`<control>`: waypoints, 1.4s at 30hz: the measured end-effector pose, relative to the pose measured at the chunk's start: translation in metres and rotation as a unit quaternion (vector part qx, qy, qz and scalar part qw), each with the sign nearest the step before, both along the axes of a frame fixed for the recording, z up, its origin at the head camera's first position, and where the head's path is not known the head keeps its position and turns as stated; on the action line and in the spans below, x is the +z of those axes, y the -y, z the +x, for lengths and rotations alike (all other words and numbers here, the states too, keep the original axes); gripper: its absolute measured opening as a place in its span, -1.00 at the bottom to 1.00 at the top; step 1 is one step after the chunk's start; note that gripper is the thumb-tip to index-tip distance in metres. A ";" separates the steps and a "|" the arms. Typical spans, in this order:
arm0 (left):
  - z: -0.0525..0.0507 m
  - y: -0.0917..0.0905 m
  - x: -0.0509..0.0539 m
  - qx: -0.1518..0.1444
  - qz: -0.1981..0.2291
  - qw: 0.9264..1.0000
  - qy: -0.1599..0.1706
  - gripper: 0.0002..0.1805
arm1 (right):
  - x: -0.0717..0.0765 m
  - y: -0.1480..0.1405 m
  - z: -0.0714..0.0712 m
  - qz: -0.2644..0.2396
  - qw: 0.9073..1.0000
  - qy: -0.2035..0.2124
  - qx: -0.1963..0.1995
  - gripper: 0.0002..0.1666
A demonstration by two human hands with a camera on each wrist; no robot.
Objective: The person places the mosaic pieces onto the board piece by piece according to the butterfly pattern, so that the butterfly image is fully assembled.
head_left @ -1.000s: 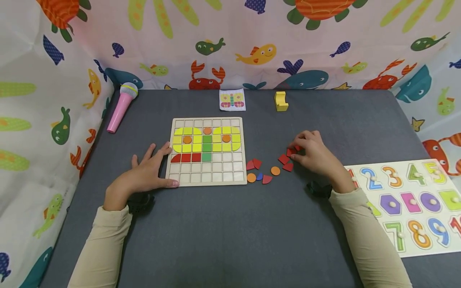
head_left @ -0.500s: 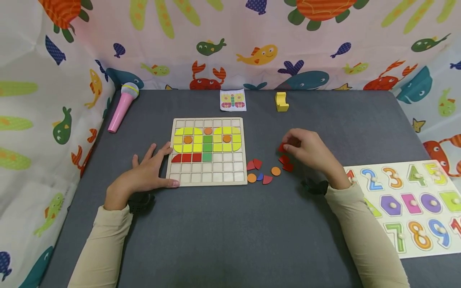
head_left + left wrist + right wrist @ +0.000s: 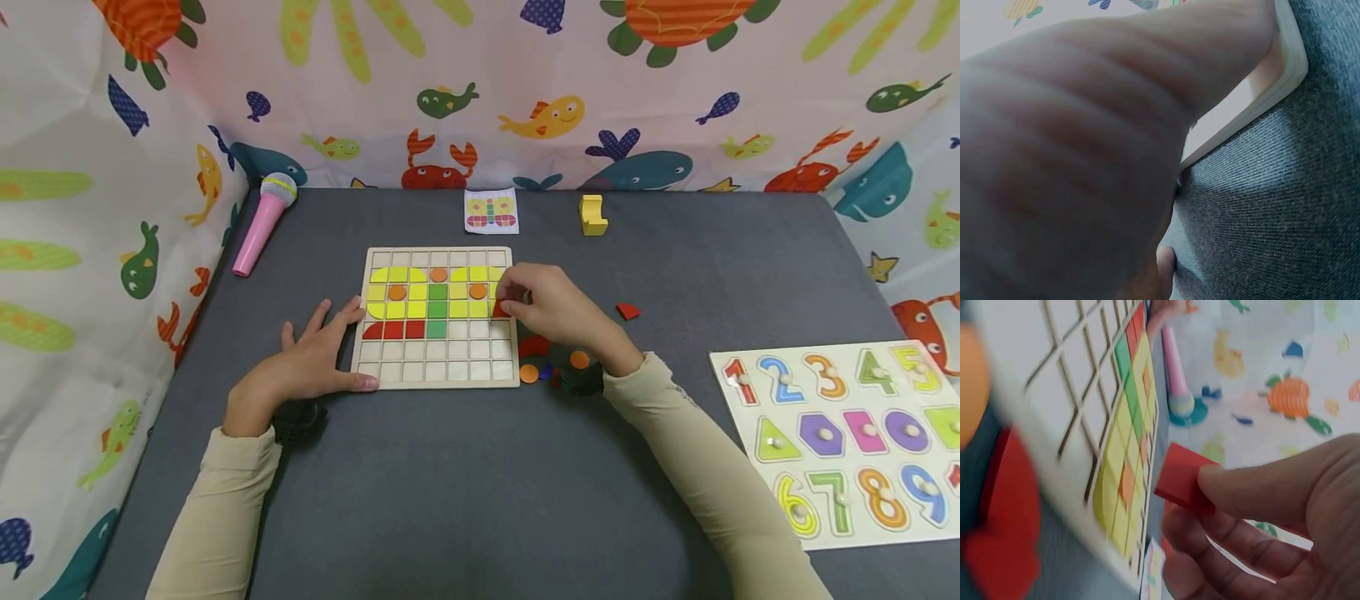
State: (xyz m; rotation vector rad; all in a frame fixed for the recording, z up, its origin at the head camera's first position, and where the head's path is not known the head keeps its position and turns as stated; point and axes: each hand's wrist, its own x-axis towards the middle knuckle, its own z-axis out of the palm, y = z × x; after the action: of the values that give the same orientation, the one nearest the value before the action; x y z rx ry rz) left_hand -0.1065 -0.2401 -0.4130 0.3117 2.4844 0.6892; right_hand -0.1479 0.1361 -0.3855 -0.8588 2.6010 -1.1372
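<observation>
A wooden grid board (image 3: 480,371) lies on the table, with yellow, orange, green and red tiles in part of its cells. Along its left edge rests my left hand (image 3: 311,358), fingers spread, the thumb on the lower left corner. The right hand (image 3: 558,308) is over the board's right edge. In the right wrist view it pinches a red tile (image 3: 1182,472) between thumb and fingers, held apart from the board. Beside the board's lower right lie red pieces (image 3: 534,345), orange discs (image 3: 528,373) and a blue piece (image 3: 547,372), partly hidden by my right wrist.
A single red piece (image 3: 628,311) lies farther right. At the back are a pattern card (image 3: 491,212) and a yellow block (image 3: 592,216). A pink toy microphone (image 3: 258,229) lies back left; a number puzzle board (image 3: 813,454) lies at the right. Printed cloth (image 3: 480,75) surrounds the table.
My right hand has moved left from the loose red pieces to the board's right edge, carrying a red tile. The left hand stays on the board's left edge.
</observation>
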 end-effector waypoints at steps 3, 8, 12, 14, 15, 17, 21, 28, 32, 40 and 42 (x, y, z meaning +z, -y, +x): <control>0.000 0.000 0.000 -0.002 -0.005 1.000 0.002 0.41 | -0.003 0.017 -0.003 -0.003 1.000 -0.002 0.018 -0.93; -0.001 -0.002 0.000 -0.004 -0.015 1.000 0.006 0.37 | -0.010 0.039 -0.007 0.011 0.999 -0.002 0.049 -0.94; -0.002 -0.003 0.001 -0.004 -0.025 1.000 0.002 0.37 | -0.015 0.053 -0.009 0.025 0.998 -0.006 0.063 -0.93; -0.002 -0.004 0.001 -0.004 -0.029 1.000 0.001 0.38 | -0.018 0.057 -0.009 0.039 0.997 -0.014 0.070 -0.92; -0.002 -0.005 0.000 -0.004 -0.030 1.000 0.001 0.38 | -0.019 0.059 -0.009 0.046 0.996 -0.021 0.074 -0.91; -0.002 -0.005 0.000 -0.005 -0.032 0.999 0.002 0.39 | -0.022 0.062 -0.008 0.058 0.994 -0.036 0.081 -0.90; -0.002 -0.005 -0.001 -0.005 -0.033 0.999 0.005 0.39 | -0.026 0.066 -0.004 0.068 0.992 -0.061 0.086 -0.87; -0.002 -0.004 0.001 -0.002 -0.029 1.000 0.006 0.42 | -0.026 0.070 0.003 0.087 0.989 -0.083 0.085 -0.77; -0.002 -0.004 0.001 -0.003 -0.029 1.000 0.006 0.41 | -0.028 0.070 0.006 0.076 0.989 -0.087 0.097 -0.73; -0.001 -0.005 0.001 -0.003 -0.029 1.000 0.005 0.40 | -0.016 0.037 0.010 0.025 0.997 -0.060 0.044 -0.93; -0.002 -0.005 0.001 -0.005 -0.028 1.000 0.005 0.39 | -0.011 0.020 0.011 0.018 0.998 -0.057 0.028 -0.96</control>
State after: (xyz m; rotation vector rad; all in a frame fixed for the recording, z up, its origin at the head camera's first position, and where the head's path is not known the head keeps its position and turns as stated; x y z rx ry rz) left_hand -0.1080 -0.2356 -0.4119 0.2981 2.4859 0.6154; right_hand -0.1365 0.1161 -0.3966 -1.0091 2.6612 -1.0524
